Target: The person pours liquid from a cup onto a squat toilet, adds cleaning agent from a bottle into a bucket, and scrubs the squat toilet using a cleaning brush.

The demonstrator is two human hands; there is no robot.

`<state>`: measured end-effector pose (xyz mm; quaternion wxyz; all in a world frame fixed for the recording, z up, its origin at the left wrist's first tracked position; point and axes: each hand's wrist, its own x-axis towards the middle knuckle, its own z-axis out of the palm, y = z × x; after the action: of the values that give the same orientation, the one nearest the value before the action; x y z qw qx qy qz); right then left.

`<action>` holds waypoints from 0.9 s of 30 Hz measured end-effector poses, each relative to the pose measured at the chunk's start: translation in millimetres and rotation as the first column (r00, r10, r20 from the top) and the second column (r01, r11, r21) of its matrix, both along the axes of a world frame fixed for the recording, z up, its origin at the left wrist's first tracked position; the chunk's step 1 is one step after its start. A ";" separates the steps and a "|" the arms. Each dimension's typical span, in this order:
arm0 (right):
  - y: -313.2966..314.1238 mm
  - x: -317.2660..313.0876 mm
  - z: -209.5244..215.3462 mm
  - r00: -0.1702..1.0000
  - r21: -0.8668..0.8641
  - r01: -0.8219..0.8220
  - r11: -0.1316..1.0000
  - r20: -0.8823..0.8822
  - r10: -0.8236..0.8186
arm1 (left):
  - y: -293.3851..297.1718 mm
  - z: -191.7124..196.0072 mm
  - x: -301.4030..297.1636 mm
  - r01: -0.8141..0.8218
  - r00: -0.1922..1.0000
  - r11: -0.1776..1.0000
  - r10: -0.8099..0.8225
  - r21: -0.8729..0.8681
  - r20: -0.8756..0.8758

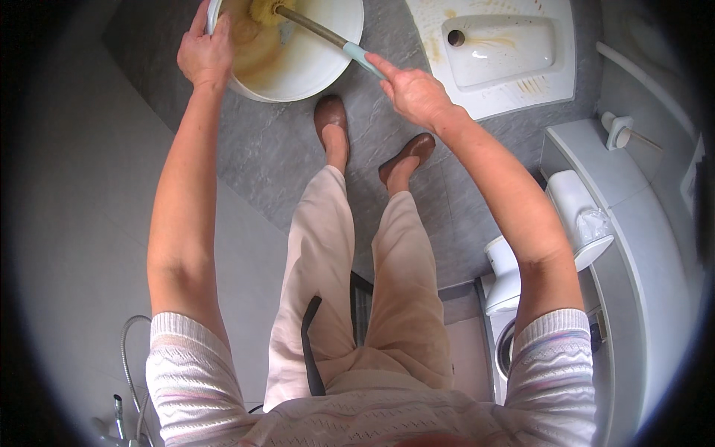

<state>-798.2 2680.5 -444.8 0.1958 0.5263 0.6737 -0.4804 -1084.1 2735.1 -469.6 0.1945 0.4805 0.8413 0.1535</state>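
A large white round basin [319, 71] is tilted toward me at the upper left, its inside stained yellow-brown. My left hand [206, 51] grips its left rim with the fingers wrapped over the edge. In my right hand [413, 93] is the light-blue grip of a long-handled brush [319, 30]. The index finger lies stretched along that handle. The brush's yellowish bristle head is inside the basin, against the stained wall, partly cut off by the top of the picture.
A white squat toilet [506, 52] with brown stains is set in the grey tiled floor [279, 141] at upper right. On the right are a ledge [588, 160], a paper holder [618, 132] and white containers [572, 194]. A shower hose [128, 357] hangs at lower left.
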 end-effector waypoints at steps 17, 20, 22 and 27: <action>-17.5 5.9 -20.4 0.992 0.067 0.087 0.994 -0.103 -0.080 | 0.5 0.4 5.6 0.011 0.999 0.999 -0.013 0.037 0.037; -19.0 3.9 -19.6 0.991 0.049 0.098 0.994 -0.100 -0.093 | 0.3 -0.8 6.7 -0.037 0.981 0.995 0.019 0.092 0.192; -19.9 3.8 -19.6 0.990 0.042 0.104 0.994 -0.098 -0.099 | 0.7 -1.3 8.0 -0.041 0.977 0.994 0.019 0.101 0.211; -20.2 2.7 -17.4 0.986 0.022 0.128 0.992 -0.114 -0.124 | 1.9 -5.2 4.4 -0.042 0.970 0.994 0.016 0.102 0.243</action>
<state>-795.5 2660.3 -462.2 0.1188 0.5428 0.6560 -0.5108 -1079.7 2737.0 -474.8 0.2675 0.4554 0.8089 0.2581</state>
